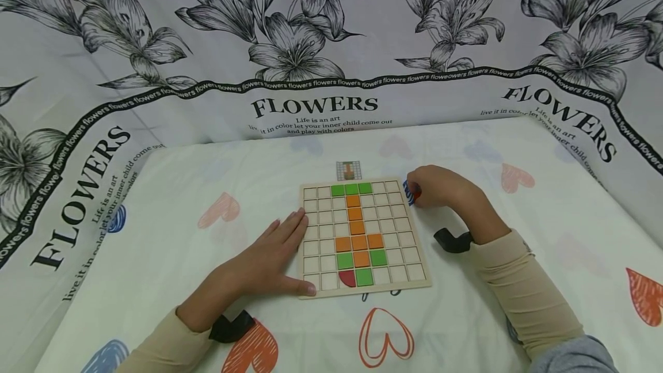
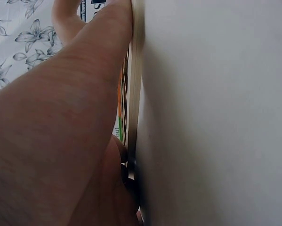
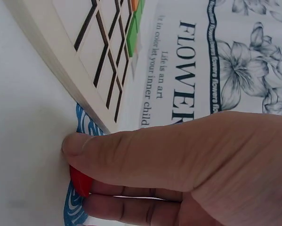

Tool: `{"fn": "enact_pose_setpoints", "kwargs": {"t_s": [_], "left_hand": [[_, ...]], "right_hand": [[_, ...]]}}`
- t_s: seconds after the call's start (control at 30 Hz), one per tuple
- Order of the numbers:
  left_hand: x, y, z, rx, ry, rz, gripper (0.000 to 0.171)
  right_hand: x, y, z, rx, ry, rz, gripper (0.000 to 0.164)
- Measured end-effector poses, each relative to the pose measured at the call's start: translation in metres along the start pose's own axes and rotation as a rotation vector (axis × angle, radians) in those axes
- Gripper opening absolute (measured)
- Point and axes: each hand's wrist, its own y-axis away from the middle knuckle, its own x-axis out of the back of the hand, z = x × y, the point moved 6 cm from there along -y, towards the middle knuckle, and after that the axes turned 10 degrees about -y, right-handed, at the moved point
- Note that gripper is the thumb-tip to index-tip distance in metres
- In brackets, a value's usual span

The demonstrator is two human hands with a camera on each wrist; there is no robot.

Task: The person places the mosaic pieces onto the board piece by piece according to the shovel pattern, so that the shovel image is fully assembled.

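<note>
A wooden grid board (image 1: 396, 256) lies flat on the cloth. Orange square tiles (image 1: 358, 242) form a cross-like column on it, with green square tiles (image 1: 351, 190) across the top row and more near the bottom. In the bottom row a dark red quarter-round tile (image 1: 347, 278) sits left of a green one. My left hand (image 1: 269, 261) rests along the board's left edge, fingers straight, thumb at the lower left corner. Just off the upper right edge, my right hand (image 1: 440, 189) pinches a small red piece (image 3: 80, 181) between thumb and fingers; its full shape is hidden.
A small card (image 1: 349, 170) with a printed grid pattern lies just beyond the board's top edge. White cloth (image 1: 466, 315) with printed hearts covers the table. Behind stands a flower-printed sheet (image 1: 321, 33). Black straps (image 1: 232, 327) show at both wrists.
</note>
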Motion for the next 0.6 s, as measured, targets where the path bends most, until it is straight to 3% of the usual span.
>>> {"fn": "enact_pose_setpoints", "kwargs": {"t_s": [0.43,0.6], "left_hand": [[0.000,0.000,0.001,-0.006,0.014,0.006,0.130],[-0.001,0.000,0.000,-0.006,0.000,0.003,0.131]], "right_hand": [[-0.002,-0.001,-0.004,-0.033,0.075,0.005,0.013],[-0.004,0.002,-0.010,-0.032,0.052,-0.026,0.011]]}}
